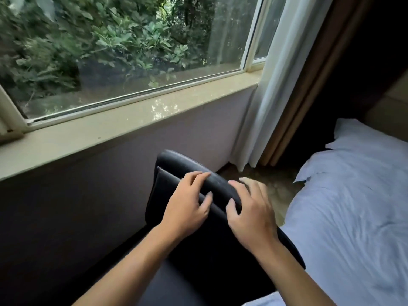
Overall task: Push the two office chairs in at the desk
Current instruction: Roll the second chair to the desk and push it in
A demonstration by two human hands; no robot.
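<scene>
A black office chair stands right in front of me, its padded backrest top tilted across the lower middle of the view. My left hand lies over the top edge of the backrest, fingers curled on it. Just to its right my right hand grips the same edge, thumb on the near side. Both hands hold the backrest, close together. The seat and base are hidden below my arms. No desk and no second chair are in view.
A grey wall with a cream window sill runs behind the chair. White and brown curtains hang at the right. A bed with white sheets lies close on the right, with a strip of floor between.
</scene>
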